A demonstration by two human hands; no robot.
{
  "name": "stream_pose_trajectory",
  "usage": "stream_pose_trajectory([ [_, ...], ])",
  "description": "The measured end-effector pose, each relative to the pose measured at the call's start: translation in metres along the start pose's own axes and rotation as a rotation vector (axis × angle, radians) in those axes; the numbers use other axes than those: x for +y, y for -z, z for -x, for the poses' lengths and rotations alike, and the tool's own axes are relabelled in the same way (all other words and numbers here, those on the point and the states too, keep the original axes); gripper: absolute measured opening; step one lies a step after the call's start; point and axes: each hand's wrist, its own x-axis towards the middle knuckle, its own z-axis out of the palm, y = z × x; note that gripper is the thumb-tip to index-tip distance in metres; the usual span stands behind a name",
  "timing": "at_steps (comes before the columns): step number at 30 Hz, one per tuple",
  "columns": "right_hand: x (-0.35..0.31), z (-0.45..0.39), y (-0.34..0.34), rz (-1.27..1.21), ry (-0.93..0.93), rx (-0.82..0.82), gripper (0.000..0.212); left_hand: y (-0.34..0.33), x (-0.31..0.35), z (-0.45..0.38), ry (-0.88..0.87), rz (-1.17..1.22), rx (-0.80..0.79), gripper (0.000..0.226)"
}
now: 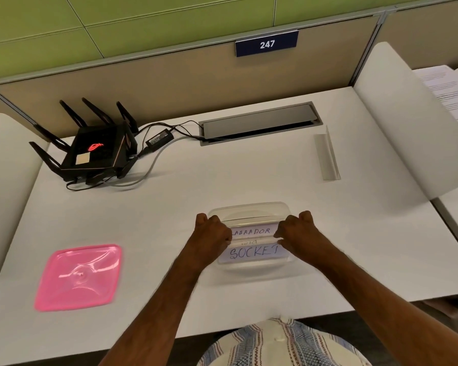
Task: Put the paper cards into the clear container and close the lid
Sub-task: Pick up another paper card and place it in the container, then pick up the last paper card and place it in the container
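Observation:
A clear container (249,211) sits on the white desk in front of me. White paper cards (253,252) with handwritten words lie inside it; "SOCKET" and "LABRADOR" are readable. My left hand (213,233) pinches the cards at their left ends, inside the container. At their right ends my right hand (298,229) does the same. The pink lid (78,277) lies flat on the desk to the far left, apart from the container.
A black router (95,150) with antennas and cables stands at the back left. A grey cable hatch (259,122) is set in the desk at the back. A clear folded stand (327,157) lies at the right. Padded dividers flank the desk.

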Motion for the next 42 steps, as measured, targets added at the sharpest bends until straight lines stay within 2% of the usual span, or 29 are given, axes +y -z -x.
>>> stream_pose_trajectory([
  [7,0.010,-0.005,0.009,-0.371,-0.145,0.190,0.020,0.016,0.009,-0.026,0.014,0.237,0.221,0.004],
  [12,0.029,-0.008,0.012,-0.470,-0.244,0.287,0.029,0.028,0.018,-0.064,0.072,0.486,0.251,0.029],
  [15,0.044,-0.010,0.012,-0.581,-0.328,0.314,0.024,0.034,0.025,-0.088,0.089,0.559,0.241,0.033],
  [21,0.081,-0.016,0.006,-0.765,-0.517,0.349,0.009,0.040,0.042,-0.140,0.033,0.550,0.187,0.037],
  [29,0.129,-0.022,-0.005,-1.029,-0.823,0.370,0.022,0.048,0.066,-0.218,-0.024,0.583,0.112,0.039],
  [37,0.181,-0.036,-0.027,-1.086,-1.033,0.467,0.034,0.064,0.090,-0.308,-0.048,0.611,0.045,0.045],
  [42,0.206,-0.046,-0.037,-1.044,-1.109,0.456,0.048,0.066,0.102,-0.361,-0.033,0.587,-0.021,0.050],
])
